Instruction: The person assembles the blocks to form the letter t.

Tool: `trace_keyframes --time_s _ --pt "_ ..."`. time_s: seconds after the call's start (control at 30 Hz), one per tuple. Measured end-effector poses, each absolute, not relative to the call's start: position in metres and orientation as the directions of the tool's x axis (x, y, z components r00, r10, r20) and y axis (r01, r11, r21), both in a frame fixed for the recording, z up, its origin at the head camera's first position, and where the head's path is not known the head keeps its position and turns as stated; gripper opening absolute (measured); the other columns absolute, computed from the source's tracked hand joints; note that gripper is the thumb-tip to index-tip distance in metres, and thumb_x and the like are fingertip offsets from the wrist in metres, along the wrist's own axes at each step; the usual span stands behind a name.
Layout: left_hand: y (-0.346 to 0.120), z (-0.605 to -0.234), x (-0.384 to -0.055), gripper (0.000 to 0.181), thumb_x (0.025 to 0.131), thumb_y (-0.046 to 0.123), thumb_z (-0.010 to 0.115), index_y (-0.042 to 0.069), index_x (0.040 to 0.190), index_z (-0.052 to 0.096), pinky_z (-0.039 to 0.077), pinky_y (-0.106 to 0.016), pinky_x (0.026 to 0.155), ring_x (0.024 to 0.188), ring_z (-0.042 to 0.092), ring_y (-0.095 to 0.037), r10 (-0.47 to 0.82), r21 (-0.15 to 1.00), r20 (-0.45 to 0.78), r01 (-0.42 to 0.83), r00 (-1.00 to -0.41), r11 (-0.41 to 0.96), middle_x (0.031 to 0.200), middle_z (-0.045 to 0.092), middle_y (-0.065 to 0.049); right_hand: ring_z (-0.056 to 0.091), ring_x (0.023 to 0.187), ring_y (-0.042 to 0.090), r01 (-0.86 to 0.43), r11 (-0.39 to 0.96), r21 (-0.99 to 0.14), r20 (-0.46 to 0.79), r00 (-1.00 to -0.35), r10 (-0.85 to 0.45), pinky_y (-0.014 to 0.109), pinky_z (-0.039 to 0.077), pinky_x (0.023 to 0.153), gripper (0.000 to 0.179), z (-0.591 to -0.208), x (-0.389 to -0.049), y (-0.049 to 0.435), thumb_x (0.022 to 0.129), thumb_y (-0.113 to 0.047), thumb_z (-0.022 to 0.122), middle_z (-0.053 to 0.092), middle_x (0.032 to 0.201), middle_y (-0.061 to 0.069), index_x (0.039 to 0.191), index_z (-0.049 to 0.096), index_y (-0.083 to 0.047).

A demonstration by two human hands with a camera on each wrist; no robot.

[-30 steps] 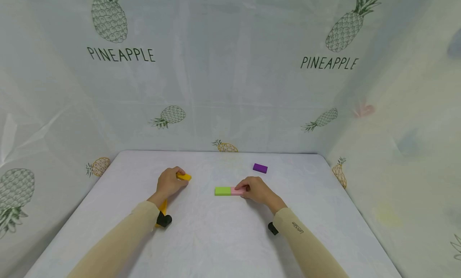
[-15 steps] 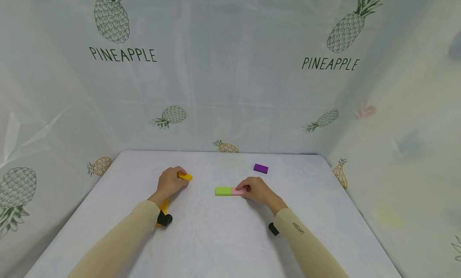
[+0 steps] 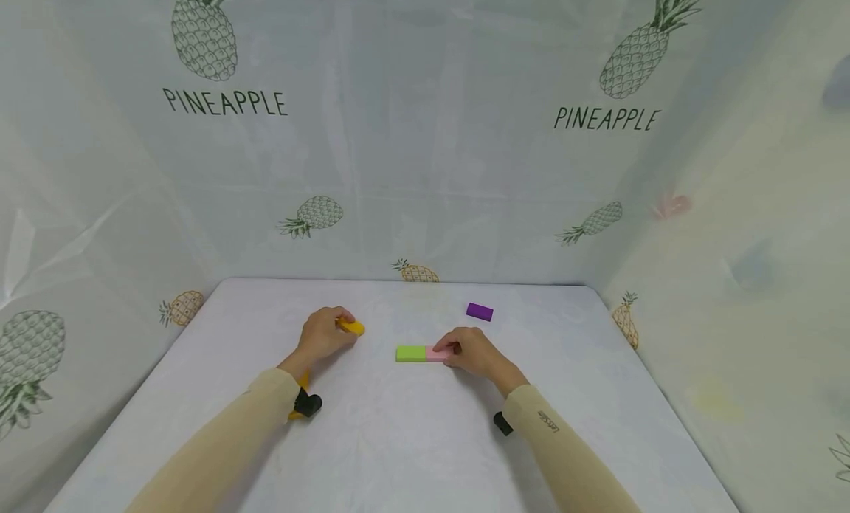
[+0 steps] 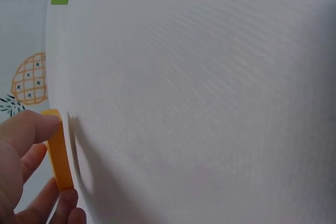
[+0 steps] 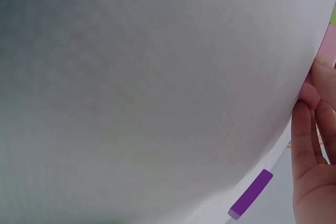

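My left hand (image 3: 323, 334) pinches a small yellow-orange block (image 4: 61, 157) between thumb and fingers, close over the white table. To its right lies a lime-green block (image 3: 410, 353), flat on the tabletop. A pink block (image 3: 435, 353) butts end to end against the green one, in line with it. My right hand (image 3: 475, 352) holds the pink block by its right end, thumb on one side and fingers on the other; the hand hides part of it.
A purple block (image 3: 479, 311) lies beyond my right hand, towards the back edge of the table (image 3: 405, 439). Under my left wrist, something yellow (image 3: 304, 381) shows, mostly hidden by the sleeve and a black wrist camera (image 3: 308, 404). A pineapple-print curtain (image 3: 425, 129) encloses the back and sides.
My left hand has moved slightly right with the yellow-orange block, towards the green block. My right hand and the pink, green and purple blocks have stayed in place.
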State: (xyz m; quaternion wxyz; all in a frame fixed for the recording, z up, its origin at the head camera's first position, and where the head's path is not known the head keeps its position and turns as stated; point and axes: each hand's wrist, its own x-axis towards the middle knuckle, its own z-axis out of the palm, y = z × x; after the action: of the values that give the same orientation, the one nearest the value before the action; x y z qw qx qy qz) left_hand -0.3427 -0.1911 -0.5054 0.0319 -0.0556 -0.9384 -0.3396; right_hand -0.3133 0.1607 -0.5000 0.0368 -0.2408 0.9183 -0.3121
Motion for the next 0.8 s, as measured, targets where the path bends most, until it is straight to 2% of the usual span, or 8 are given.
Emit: trace_keyframes --time_s 0.4,0.57,0.8 --pt "-0.167 -0.496 -0.344 0.026 0.087 0.014 0.087 0.014 0.112 0.077 0.048 -0.055 0.110 0.118 0.062 -0.033 0.188 0.614 0.101 0.210 -0.977 0.761 0.124 0.071 -0.010 0.058 0.091 0.013 -0.420 0.696 -0.583 0.087 -0.883 -0.460 0.026 0.052 0.081 0.027 -0.503 -0.314 0.161 0.090 0.001 0.083 0.074 0.107 -0.003 0.111 0.083 -0.016" --pt "-0.155 -0.494 -0.348 0.025 0.088 0.015 0.088 0.016 0.110 0.077 0.049 -0.053 0.109 0.117 0.063 -0.030 0.236 0.605 0.116 0.257 -0.965 0.753 0.122 0.072 -0.006 0.059 0.090 0.014 -0.443 0.689 -0.573 0.099 -0.872 -0.479 0.025 0.053 0.079 0.028 -0.504 -0.314 0.163 0.089 0.002 0.083 0.074 0.107 -0.001 0.113 0.082 -0.013" --pt "-0.139 -0.488 -0.350 0.025 0.087 0.018 0.090 0.017 0.109 0.077 0.048 -0.053 0.111 0.118 0.063 -0.030 0.324 0.604 0.135 0.337 -0.936 0.722 0.122 0.073 -0.003 0.057 0.092 0.014 -0.425 0.692 -0.584 0.084 -0.879 -0.469 0.027 0.052 0.082 0.026 -0.502 -0.315 0.161 0.091 -0.001 0.083 0.074 0.107 -0.003 0.111 0.083 -0.016"
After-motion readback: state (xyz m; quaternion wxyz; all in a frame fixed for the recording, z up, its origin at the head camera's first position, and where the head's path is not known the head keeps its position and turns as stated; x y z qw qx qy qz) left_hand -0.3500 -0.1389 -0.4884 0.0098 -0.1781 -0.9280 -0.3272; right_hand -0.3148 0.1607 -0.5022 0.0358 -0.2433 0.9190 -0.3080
